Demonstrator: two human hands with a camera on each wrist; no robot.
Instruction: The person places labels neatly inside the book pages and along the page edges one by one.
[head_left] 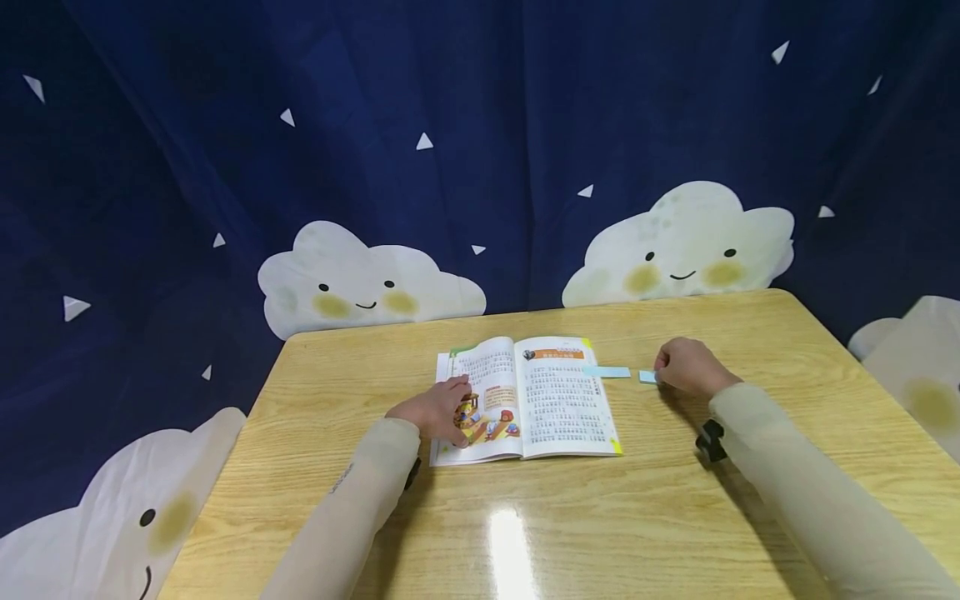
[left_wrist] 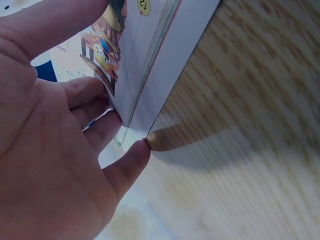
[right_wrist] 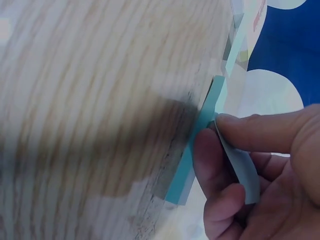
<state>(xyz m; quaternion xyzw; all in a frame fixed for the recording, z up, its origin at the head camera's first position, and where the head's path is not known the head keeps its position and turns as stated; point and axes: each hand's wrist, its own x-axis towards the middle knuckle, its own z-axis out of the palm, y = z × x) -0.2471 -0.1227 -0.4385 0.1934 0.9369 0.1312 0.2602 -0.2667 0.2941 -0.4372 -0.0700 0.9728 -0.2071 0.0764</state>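
An open book (head_left: 564, 417) lies on the table, with printed text on both pages and a coloured picture on the left one. My left hand (head_left: 435, 410) rests with spread fingers on the left page, its little finger at the page's outer edge in the left wrist view. A light blue sticky note strip (head_left: 611, 372) sticks out past the right page's edge. Right of it, my right hand (head_left: 690, 367) is at a small blue sticky note pad (right_wrist: 197, 145). Between thumb and forefinger it pinches a curved paper strip (right_wrist: 242, 167), which bends into the palm.
The wooden table (head_left: 337, 533) stands against a dark blue curtain (head_left: 480, 100) printed with clouds and white triangles. Each wrist wears a dark device; the one at the right wrist (head_left: 710, 442) shows below the sleeve.
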